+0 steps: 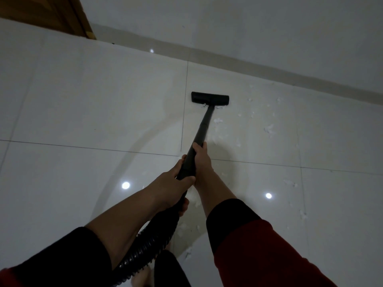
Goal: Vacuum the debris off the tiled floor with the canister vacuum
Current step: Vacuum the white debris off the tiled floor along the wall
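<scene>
On the glossy tiles [83,100], the black nozzle [210,98] lies flat near the skirting, its long side about parallel to the wall [269,27]. From it the wand [204,126] runs straight back toward the person. No brand or writing can be read on it. Right hand [200,160] grips the wand higher up; left hand [172,183] wraps around the handle end, where the ribbed hose [145,249] begins. The hose is cut off at the bottom edge. White scraps [269,129] lie to the right of the nozzle, small and blurred.
</scene>
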`<act>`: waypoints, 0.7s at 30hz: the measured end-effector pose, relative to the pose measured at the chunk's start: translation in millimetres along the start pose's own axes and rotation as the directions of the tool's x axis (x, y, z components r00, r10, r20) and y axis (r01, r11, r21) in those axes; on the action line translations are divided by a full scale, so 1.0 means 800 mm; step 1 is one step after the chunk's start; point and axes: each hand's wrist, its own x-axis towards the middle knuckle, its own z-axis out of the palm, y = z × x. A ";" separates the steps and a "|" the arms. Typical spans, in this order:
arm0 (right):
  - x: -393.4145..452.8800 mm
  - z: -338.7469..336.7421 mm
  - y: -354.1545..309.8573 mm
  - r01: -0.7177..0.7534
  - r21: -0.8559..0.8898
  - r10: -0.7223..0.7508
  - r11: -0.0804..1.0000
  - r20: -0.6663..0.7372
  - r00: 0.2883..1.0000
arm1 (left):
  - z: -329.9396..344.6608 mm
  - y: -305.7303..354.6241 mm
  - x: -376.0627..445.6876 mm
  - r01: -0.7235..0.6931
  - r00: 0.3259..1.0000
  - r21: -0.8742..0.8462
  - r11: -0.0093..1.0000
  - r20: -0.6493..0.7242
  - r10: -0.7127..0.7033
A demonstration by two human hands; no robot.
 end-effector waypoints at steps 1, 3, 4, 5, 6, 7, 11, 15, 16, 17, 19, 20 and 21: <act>-0.004 0.000 0.002 -0.002 0.000 0.002 1.000 0.000 1.000 | 0.001 -0.002 -0.004 -0.003 1.000 0.000 1.000 -0.004 0.003; -0.011 0.001 0.003 -0.001 0.001 0.001 1.000 -0.003 1.000 | 0.001 -0.005 -0.010 -0.006 1.000 -0.013 1.000 -0.006 0.006; -0.013 0.001 0.004 0.001 0.000 -0.001 1.000 -0.006 1.000 | 0.001 -0.007 -0.011 -0.008 1.000 -0.026 1.000 -0.005 0.008; -0.016 0.001 0.005 0.002 0.002 -0.002 1.000 -0.009 1.000 | 0.001 -0.008 -0.013 -0.011 1.000 -0.034 0.999 -0.004 0.011; -0.018 0.001 0.005 0.002 0.003 -0.002 1.000 -0.012 1.000 | 0.001 -0.009 -0.014 -0.015 1.000 -0.037 0.999 -0.005 0.015; -0.020 0.001 0.005 0.000 0.001 0.000 1.000 -0.014 1.000 | 0.001 -0.010 -0.015 -0.019 1.000 -0.036 0.999 -0.005 0.019; -0.026 0.000 0.004 0.005 -0.015 -0.005 1.000 -0.020 1.000 | 0.000 -0.013 -0.020 -0.036 0.999 -0.021 0.999 0.006 0.036; -0.028 -0.003 0.005 0.002 -0.032 -0.004 0.999 -0.035 0.999 | 0.001 -0.015 -0.017 -0.047 0.998 0.006 0.999 0.030 0.047; -0.029 -0.004 0.006 -0.002 -0.038 0.001 0.999 -0.040 0.999 | 0.001 -0.016 -0.017 -0.047 0.998 0.007 0.999 0.036 0.047; -0.030 -0.006 0.009 -0.005 -0.044 0.003 0.999 -0.044 0.999 | 0.002 -0.018 -0.016 -0.047 0.998 0.007 0.999 0.044 0.047; -0.034 -0.008 0.014 -0.004 -0.051 0.002 0.999 -0.052 0.999 | 0.003 -0.022 -0.018 -0.050 0.997 0.013 0.999 0.062 0.049; -0.036 -0.010 0.017 -0.002 -0.053 -0.001 0.999 -0.057 0.998 | 0.003 -0.025 -0.020 -0.050 0.996 0.018 0.999 0.069 0.049; -0.039 -0.011 0.020 -0.001 -0.058 -0.003 0.998 -0.060 0.998 | 0.004 -0.028 -0.022 -0.048 0.996 0.022 0.999 0.071 0.047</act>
